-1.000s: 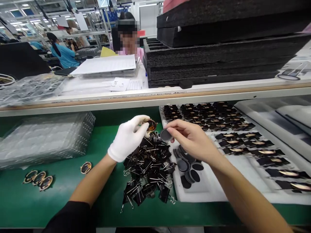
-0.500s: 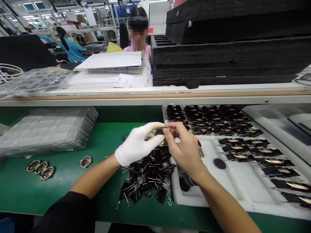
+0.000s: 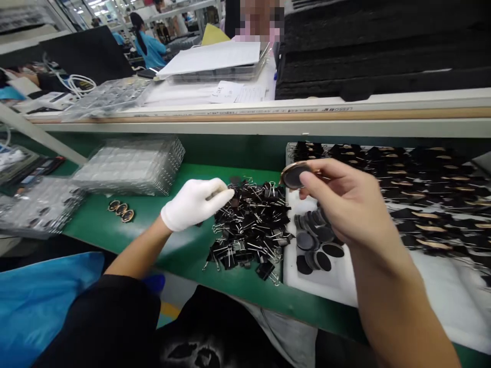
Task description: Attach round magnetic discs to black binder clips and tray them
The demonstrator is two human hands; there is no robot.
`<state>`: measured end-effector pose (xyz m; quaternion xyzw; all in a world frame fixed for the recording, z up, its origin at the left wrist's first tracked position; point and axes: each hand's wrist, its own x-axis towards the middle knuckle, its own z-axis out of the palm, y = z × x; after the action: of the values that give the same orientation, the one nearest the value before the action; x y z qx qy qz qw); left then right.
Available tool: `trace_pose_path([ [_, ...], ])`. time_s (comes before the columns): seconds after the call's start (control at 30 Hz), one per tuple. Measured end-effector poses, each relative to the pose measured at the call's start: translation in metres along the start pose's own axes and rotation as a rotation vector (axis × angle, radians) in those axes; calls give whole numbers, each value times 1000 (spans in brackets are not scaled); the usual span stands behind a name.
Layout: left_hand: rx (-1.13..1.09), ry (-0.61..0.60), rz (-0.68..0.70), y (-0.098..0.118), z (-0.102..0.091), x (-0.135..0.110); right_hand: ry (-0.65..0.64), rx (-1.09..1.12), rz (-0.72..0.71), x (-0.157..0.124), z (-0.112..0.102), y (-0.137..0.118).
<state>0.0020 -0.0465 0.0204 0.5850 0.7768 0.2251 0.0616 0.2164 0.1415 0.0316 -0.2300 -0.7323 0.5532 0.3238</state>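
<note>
My right hand (image 3: 345, 202), bare, pinches a round gold-rimmed piece with a dark disc (image 3: 294, 175) above the white foam tray (image 3: 326, 286). My left hand (image 3: 194, 203), in a white glove, reaches into the top edge of a heap of black binder clips (image 3: 249, 225) on the green bench; its fingers are closed at a clip there. A small stack of dark round discs (image 3: 314, 243) lies on the foam tray just below my right hand.
Rows of clipped gold-rimmed pieces (image 3: 402, 174) fill the tray at the right. Clear plastic trays (image 3: 132, 164) are stacked at the left, with three gold-rimmed pieces (image 3: 120, 210) in front. A shelf (image 3: 245, 115) above holds papers and black foam. Other people sit beyond.
My hands have parted: the right hand now holds the gold-rimmed piece alone, and the left hand has dropped to the binder clips. The view has tilted down and shifted left.
</note>
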Motion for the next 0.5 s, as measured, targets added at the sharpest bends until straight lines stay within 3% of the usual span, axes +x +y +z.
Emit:
trace_pose_path([
  [0.1, 265, -61, 48, -16, 6, -19, 8, -16, -5, 0, -2, -3],
  [0.2, 264, -74, 118, -12, 11, -13, -4, -44, -28, -2, -1, -7],
  [0.33, 188, -142, 225, 20, 24, 33, 11, -91, -46, -5, -1, -10],
  [0.5, 236, -473, 369, 43, 41, 86, 12, -41, 7, -5, -13, -3],
])
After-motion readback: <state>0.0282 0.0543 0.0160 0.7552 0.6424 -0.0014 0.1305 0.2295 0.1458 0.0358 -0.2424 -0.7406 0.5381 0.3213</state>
